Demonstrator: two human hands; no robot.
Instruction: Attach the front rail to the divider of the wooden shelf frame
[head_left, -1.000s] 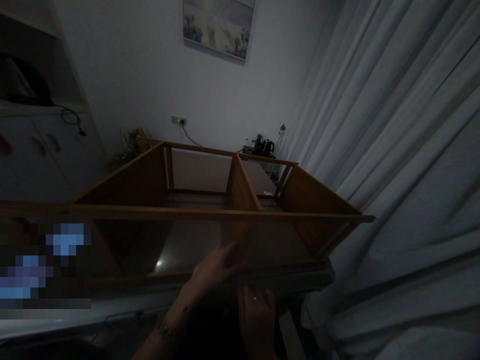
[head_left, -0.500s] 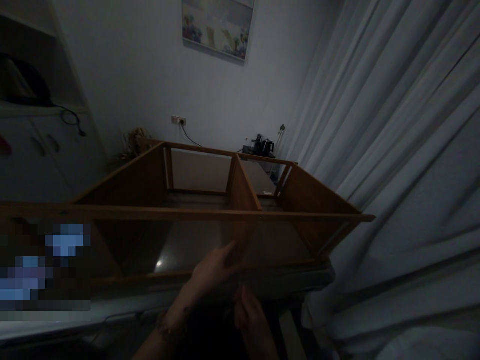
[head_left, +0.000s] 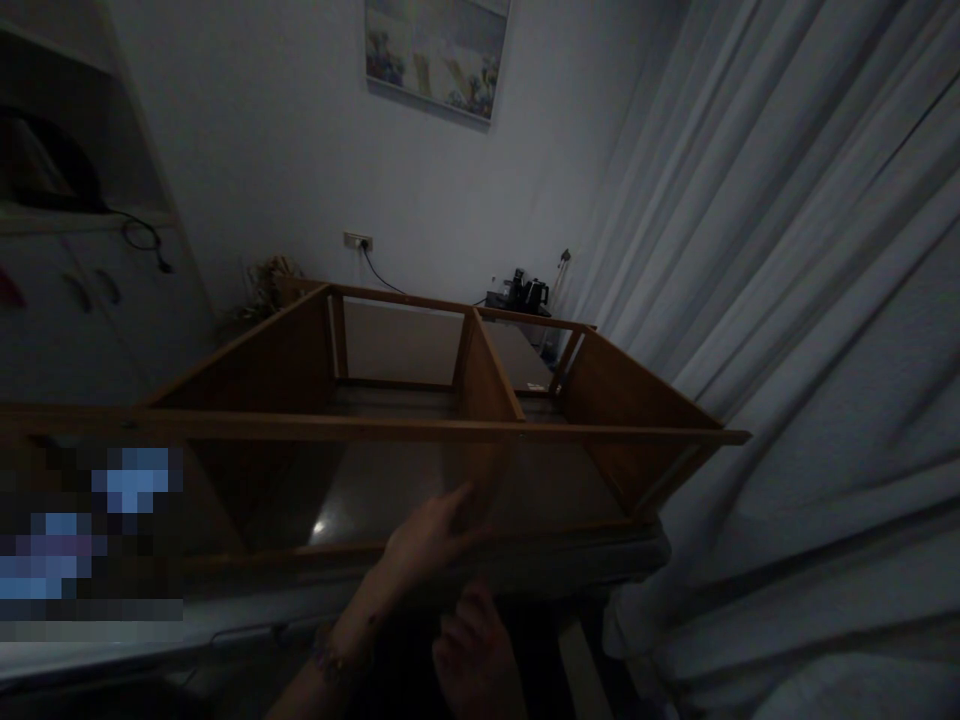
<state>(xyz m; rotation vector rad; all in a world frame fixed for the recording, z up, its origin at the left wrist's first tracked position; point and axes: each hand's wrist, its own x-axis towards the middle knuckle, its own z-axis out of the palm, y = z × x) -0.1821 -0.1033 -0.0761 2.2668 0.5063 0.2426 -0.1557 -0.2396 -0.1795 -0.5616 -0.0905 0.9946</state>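
A brown wooden shelf frame [head_left: 360,428] lies on its side across the view, with a middle board [head_left: 491,375] dividing it. My left hand [head_left: 424,535], a bracelet at its wrist, reaches to the lower part of the near side, by the foot of the middle board. Its thumb and forefinger are stretched apart there; the dim light hides whether they touch the wood. Lower down and nearer to me is my right hand [head_left: 476,645], its fingers curled in. Whether anything small is inside them cannot be made out.
Under the frame is a padded grey surface [head_left: 630,555]. Pale curtains [head_left: 810,300] hang close on the right. Behind stand a black kettle [head_left: 536,293] and a wall socket [head_left: 358,241] with a cord. A white cabinet [head_left: 90,310] is at the left. One patch at lower left is pixelated.
My right hand has drawn back a little, down and to the left, and turned so its curled fingers show. My left hand and the frame have stayed in place.
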